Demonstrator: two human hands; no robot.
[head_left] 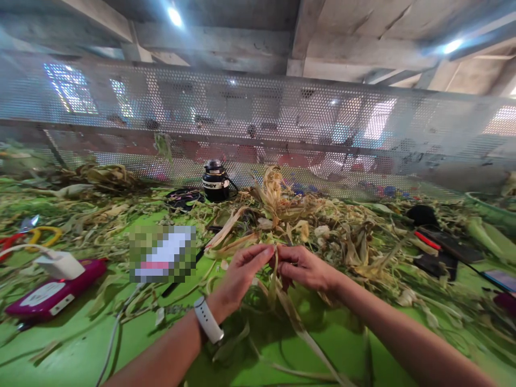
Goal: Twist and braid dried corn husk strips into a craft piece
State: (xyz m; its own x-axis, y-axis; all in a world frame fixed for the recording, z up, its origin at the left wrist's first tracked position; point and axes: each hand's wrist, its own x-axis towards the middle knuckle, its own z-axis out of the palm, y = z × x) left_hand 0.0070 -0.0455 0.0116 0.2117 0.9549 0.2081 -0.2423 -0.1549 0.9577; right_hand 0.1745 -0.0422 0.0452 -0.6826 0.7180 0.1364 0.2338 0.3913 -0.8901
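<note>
Green table [100,355]; tan husks [282,215]; magenta case [52,293]; white watchband [208,320].

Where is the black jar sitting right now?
The black jar stands upright at the far edge of the green table, left of centre, against the perforated metal screen, beyond the dried husk pile.

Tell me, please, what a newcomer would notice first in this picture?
First, the two hands at the centre: the left hand and right hand pinch one dry husk strip between them. Behind them a heap of husks covers the green table. A pink device lies far left.
</note>
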